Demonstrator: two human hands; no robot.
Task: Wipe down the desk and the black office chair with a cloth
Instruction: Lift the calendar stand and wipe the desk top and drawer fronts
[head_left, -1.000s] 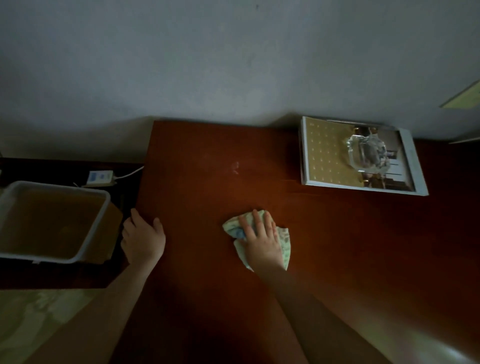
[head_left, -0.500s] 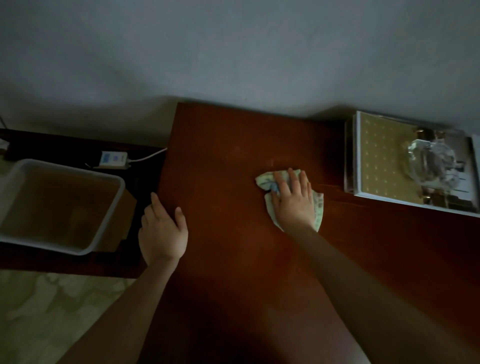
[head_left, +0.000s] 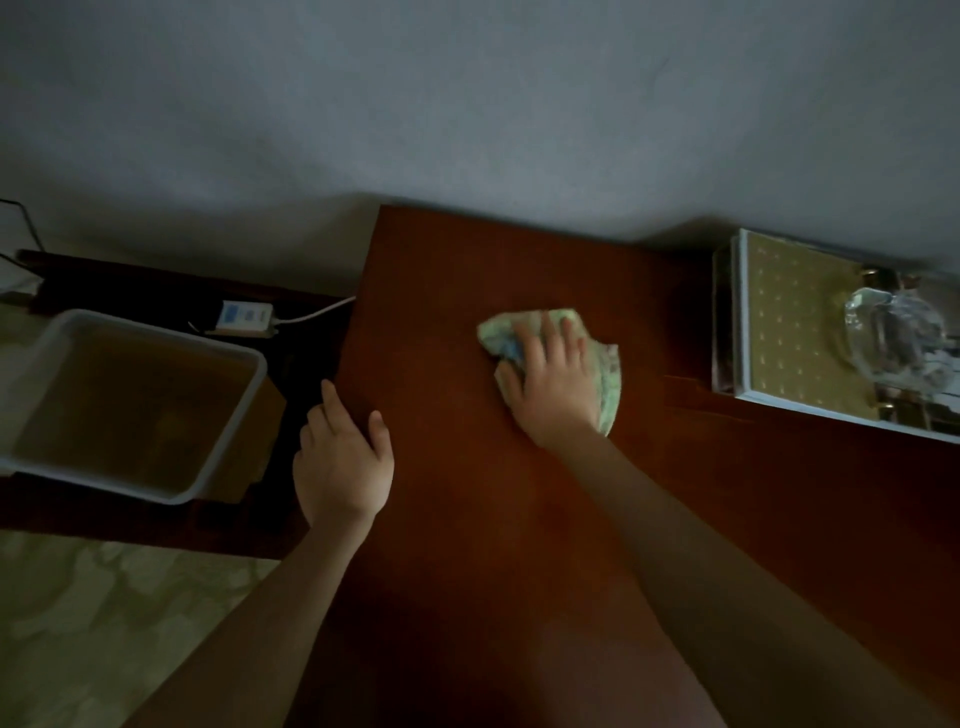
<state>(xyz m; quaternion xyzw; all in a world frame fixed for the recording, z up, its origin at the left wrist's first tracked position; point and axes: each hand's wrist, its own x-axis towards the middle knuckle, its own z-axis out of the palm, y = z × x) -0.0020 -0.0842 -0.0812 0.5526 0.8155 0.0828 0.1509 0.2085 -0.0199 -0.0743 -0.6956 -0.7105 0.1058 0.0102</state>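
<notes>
A reddish-brown wooden desk (head_left: 447, 519) fills the middle of the head view. On its far half lies a crumpled pale green patterned cloth (head_left: 605, 379). My right hand (head_left: 553, 387) presses flat on the cloth with straight fingers pointing away from me. My left hand (head_left: 340, 457) rests on the desk's left edge, thumb on the top, fingers over the side. The black office chair is not in view.
A white tub (head_left: 244, 415) of brownish water sits on a low dark table left of the desk, with a small white adapter (head_left: 244, 317) and cable behind it. A patterned box (head_left: 789, 332) with a glass dish (head_left: 898, 338) stands at the desk's far right. The wall is close behind.
My right hand has slid the cloth away from me toward the wall and then a little left. My left hand stays on the desk's left edge.
</notes>
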